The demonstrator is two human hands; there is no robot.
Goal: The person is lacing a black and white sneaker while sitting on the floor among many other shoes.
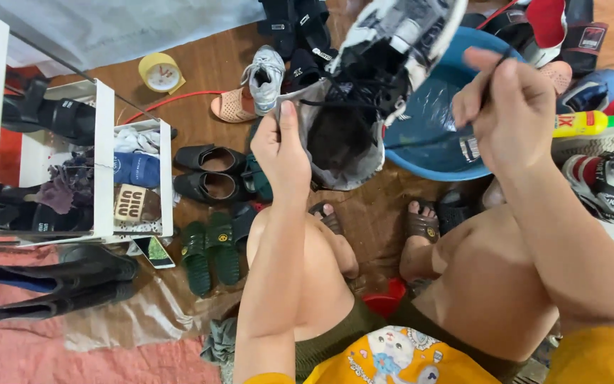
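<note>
A worn grey, white and black high-top sneaker [381,64] hangs in the air in front of me, its opening turned toward me. My left hand [282,153] grips the sneaker's collar at its left edge. My right hand [509,107] is raised to the right of the shoe and pinches a black shoelace [428,135] that runs back to the sneaker. Behind the shoe lies a blue plastic basin [438,131] on the wooden floor. I sit low with bare knees, my feet in brown sandals [421,224].
Many shoes lie about: black flats [211,174], green slippers [207,256], a grey sneaker [264,78], black boots [58,281], and a white, red and black sneaker [605,185]. A white shelf [101,163] stands at left. A yellow bottle [584,123] and a yellow tape roll [160,72] are nearby.
</note>
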